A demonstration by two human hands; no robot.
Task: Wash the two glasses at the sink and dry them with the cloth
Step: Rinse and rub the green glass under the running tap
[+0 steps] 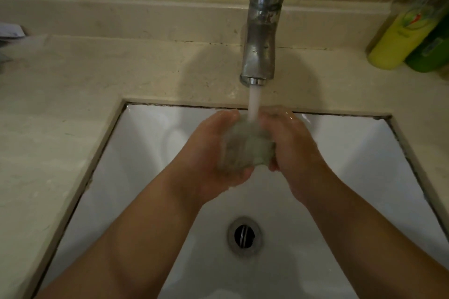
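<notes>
A clear glass (245, 147) is held between both hands above the white sink (136, 153), right under the running stream from the chrome tap (261, 31). My left hand (213, 153) cups it from the left and below, fingers curled round it. My right hand (291, 145) grips it from the right. Water hits the glass and blurs its outline. No second glass and no cloth is in view.
The drain (245, 235) lies below the hands in the basin. A beige stone counter (73, 94) surrounds the sink. A yellow bottle (398, 39) and a green bottle (432, 51) stand at the back right. HOT and COLD labels hang on the wall.
</notes>
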